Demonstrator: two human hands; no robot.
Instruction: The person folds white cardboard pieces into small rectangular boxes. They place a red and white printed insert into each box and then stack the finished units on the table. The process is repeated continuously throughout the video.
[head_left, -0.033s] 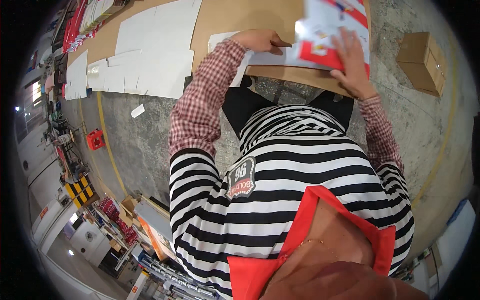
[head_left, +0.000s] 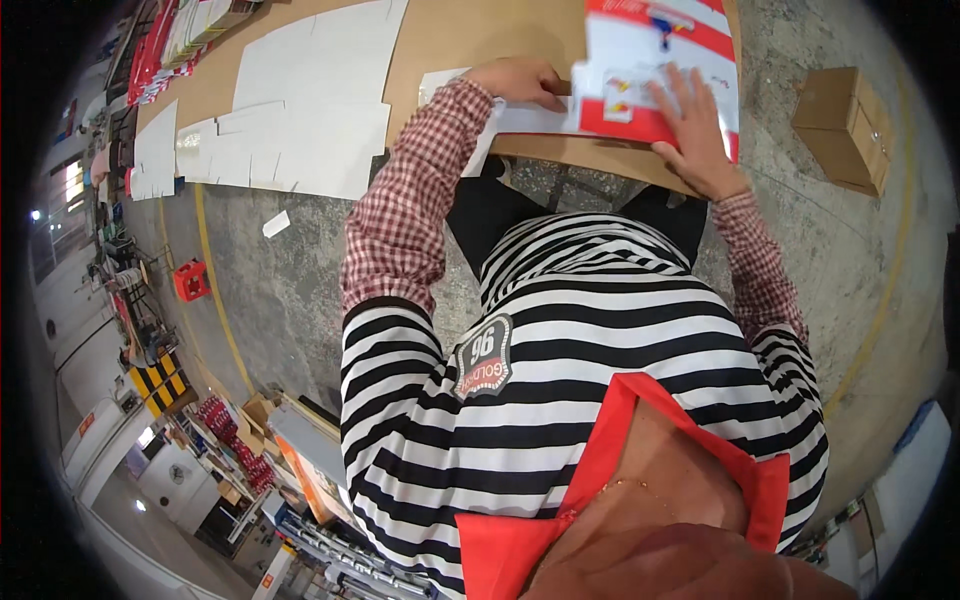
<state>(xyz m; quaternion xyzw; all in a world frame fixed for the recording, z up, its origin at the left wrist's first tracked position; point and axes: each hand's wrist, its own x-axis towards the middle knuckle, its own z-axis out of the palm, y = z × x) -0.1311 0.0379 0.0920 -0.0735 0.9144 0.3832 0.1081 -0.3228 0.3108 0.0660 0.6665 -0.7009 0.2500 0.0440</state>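
A printed cardboard sheet (head_left: 628,60) in red and white lies at the far right of the brown table, partly folded over. My right hand (head_left: 698,130) rests flat on its printed face, fingers stretched and spread. To the left of it runs a plain white cardboard strip (head_left: 538,117). My left hand (head_left: 522,80) is closed at this strip's upper edge, with bent fingers pressed onto it; the fingertips are partly hidden. Further left, flat white cardboard sheets (head_left: 312,90) with cut slits overlap along the table's near edge.
The brown table (head_left: 480,35) ends just ahead of my body. A stack of red and white printed pieces (head_left: 165,50) sits at its far left. On the concrete floor are a brown carton (head_left: 838,130) to the right, a paper scrap (head_left: 276,223) and a red crate (head_left: 191,280) to the left.
The printed sheet's left edge has shifted left over the white strip, and my right hand has moved slightly left with it. My left index finger, stretched out before, is now bent.
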